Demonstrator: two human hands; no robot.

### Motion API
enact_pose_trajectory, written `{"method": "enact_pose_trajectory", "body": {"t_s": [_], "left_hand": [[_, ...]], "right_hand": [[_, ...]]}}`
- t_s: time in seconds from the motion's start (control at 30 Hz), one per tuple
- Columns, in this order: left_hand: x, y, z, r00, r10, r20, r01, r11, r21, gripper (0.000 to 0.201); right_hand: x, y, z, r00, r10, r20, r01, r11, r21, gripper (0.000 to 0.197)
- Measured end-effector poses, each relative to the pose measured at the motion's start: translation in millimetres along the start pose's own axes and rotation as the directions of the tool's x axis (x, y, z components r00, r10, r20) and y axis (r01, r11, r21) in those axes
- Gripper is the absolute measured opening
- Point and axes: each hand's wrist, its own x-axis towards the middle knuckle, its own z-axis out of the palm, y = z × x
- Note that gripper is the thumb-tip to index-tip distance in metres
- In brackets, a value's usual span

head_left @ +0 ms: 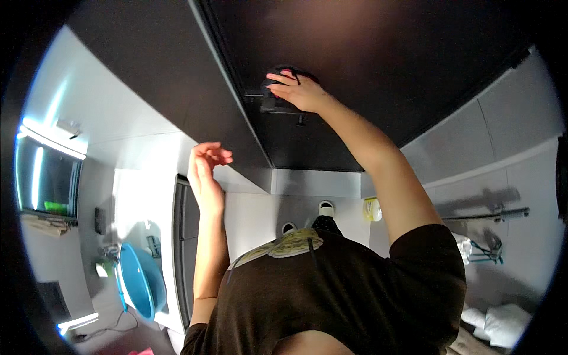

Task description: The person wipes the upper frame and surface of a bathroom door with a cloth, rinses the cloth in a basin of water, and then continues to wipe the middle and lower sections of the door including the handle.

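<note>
Raised against a large dark door panel (378,65), my right hand (300,93) reaches over a black-and-red object (285,72) by the black door lock (278,106). Its fingers are long and partly spread over that object, and the thumb is hidden. The object's exact kind cannot be made out. A small dark knob (301,120) sticks out of the door just below. My left hand (207,168) is lifted near the dark frame (204,112) left of the door, apart from it. Its fingers bend loosely and hold nothing.
On the left, a blue basin (139,281) stands by a white counter, near a mirror (50,177). A yellow-and-white package (372,209) sits low by the right wall. Further right are a metal rail (491,214) and white cloth (506,325).
</note>
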Motion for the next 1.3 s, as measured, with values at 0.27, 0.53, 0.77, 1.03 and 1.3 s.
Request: {"method": "enact_pose_trajectory", "body": {"t_s": [0.27,0.53,0.77,1.03,1.3], "left_hand": [[13,-24,16,0.997,-0.041,0.068,0.04,0.999,0.007,0.031],[42,-91,71,0.992,-0.089,0.085,0.075,0.984,0.161,0.015],[48,-154,116,0.974,0.121,0.193,-0.213,0.784,0.582,0.035],[38,-198,127,0.963,0.071,0.26,-0.256,0.55,0.795,0.05],[43,-234,151,0.926,0.29,0.241,-0.363,0.512,0.778,0.044]], "right_hand": [[-53,25,-43,0.971,-0.13,0.199,0.194,0.919,-0.343,0.036],[-201,80,-111,0.878,0.311,0.363,-0.157,0.905,-0.395,0.061],[-345,122,-137,0.88,0.434,0.193,-0.286,0.808,-0.515,0.047],[-386,121,-87,0.283,0.827,-0.485,-0.951,0.306,-0.033,0.026],[-306,181,-279,0.586,0.101,-0.804,-0.689,0.584,-0.429,0.041]]}}
